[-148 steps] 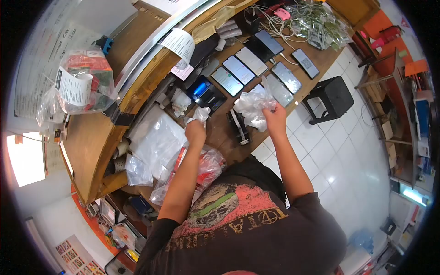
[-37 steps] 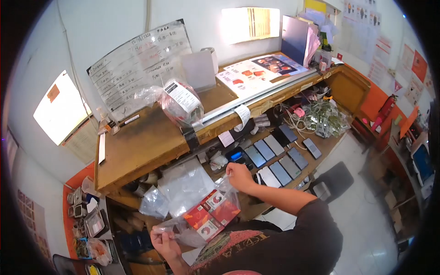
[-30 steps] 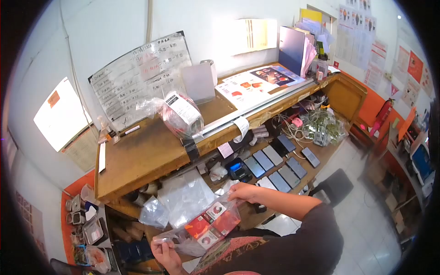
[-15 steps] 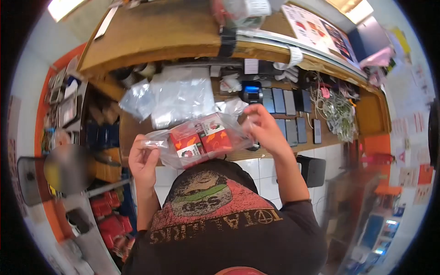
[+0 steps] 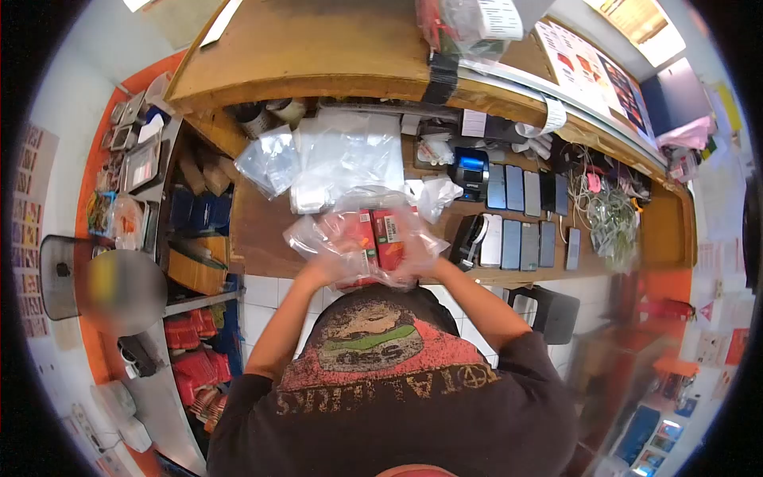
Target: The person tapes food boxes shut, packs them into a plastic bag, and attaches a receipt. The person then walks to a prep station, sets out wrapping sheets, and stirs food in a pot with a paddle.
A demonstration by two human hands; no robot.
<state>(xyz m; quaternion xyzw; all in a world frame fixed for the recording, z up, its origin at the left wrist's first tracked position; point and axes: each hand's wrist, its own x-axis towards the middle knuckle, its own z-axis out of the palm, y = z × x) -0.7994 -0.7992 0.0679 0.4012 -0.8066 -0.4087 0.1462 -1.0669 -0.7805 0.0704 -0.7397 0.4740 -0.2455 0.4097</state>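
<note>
A clear plastic bag stands on the desk close to my body, with red boxes showing through it. My left hand is at the bag's left side, its fingers blurred behind or within the plastic. On the right side, my right hand is against the bag, also veiled by plastic and blur. Whether the fingers grip it cannot be made out. Behind the bag lie a stack of clear plastic sheets and a crumpled white plastic piece.
Rows of phones lie to the right, beside a black device with a blue screen and a dark stand. Cables and small bags are farther right. A wooden shelf overhangs the desk; a black stool stands below.
Both hands have moved inward from the bag's stretched ends to its sides. The bag now stands more upright, its top gathered loosely above the red boxes. The view has shifted slightly.
</note>
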